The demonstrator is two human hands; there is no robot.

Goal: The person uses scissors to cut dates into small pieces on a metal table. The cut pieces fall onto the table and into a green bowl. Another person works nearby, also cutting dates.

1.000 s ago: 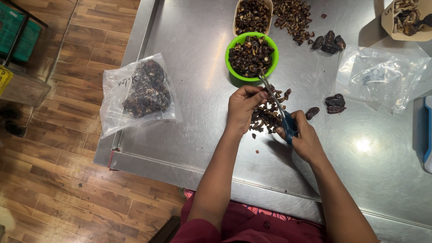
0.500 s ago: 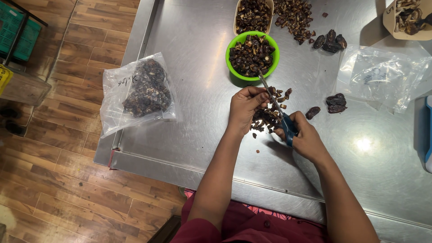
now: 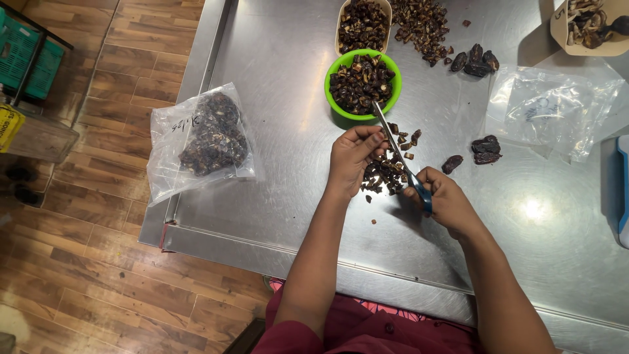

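Note:
My right hand point(image 3: 445, 200) grips blue-handled scissors point(image 3: 400, 154) whose blades point up toward a green bowl point(image 3: 392, 74) of chopped dark dates. My left hand point(image 3: 352, 156) pinches a date piece against the blades, just left of them. Under both hands lies a small pile of cut date bits point(image 3: 386, 177) on the steel table point(image 3: 288, 131).
A clear bag of dates point(image 3: 206, 137) lies at the table's left edge. Whole dates point(image 3: 486, 149) and an empty plastic bag point(image 3: 557, 108) lie to the right. A tan tray of chopped dates point(image 3: 362, 19), a loose heap point(image 3: 422, 26) and a cardboard box point(image 3: 590, 26) sit at the back.
Hardly anything differs: the hands and scissors stay over the cut pile, with only a slight shift of the blades and fingers.

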